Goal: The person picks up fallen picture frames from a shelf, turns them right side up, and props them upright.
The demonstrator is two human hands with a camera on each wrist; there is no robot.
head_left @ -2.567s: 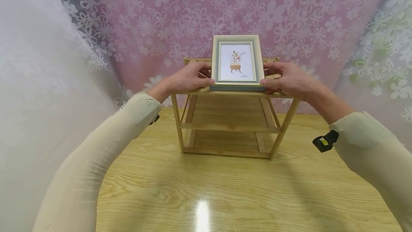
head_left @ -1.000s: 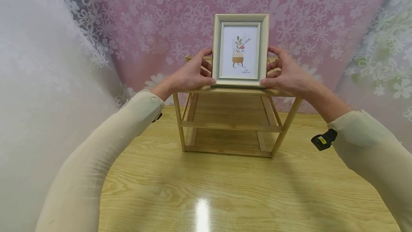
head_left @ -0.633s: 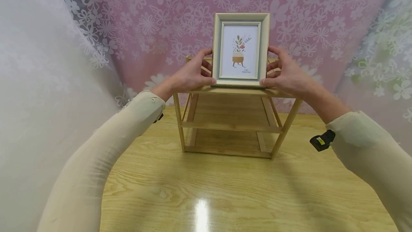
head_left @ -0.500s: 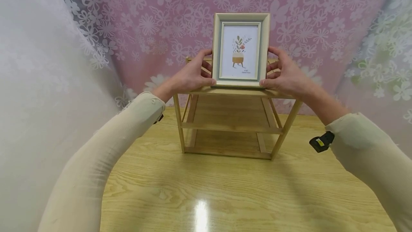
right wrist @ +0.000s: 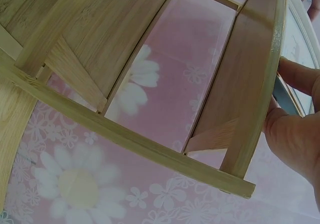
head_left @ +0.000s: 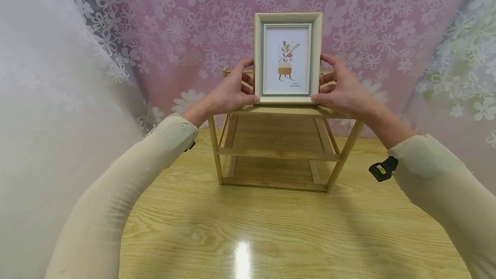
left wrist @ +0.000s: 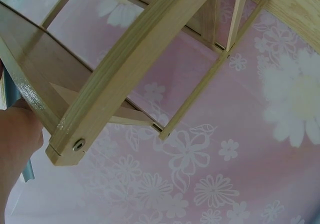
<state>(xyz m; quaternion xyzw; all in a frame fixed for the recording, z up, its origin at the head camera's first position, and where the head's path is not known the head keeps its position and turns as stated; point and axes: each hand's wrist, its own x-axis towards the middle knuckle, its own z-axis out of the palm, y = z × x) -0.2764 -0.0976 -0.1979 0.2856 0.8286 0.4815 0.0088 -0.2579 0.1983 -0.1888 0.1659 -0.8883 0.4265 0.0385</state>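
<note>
Picture frame (head_left: 287, 59) more upright than before

You've got a 3-tier wood shelf (head_left: 279, 137) on your surface (head_left: 248, 214), w/ a pic frame (head_left: 287, 61) upright on top.

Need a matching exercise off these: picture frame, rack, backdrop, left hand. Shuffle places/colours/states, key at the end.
Things
1. picture frame
2. wooden rack
3. floral backdrop
4. left hand

Matches
A. stands on the wood-grain surface
B. thumb at the picture frame's lower left corner in the head view
C. cream and blue-grey border, held at both sides
D. pink with white flowers

Pairs: 1-C, 2-A, 3-D, 4-B
</note>
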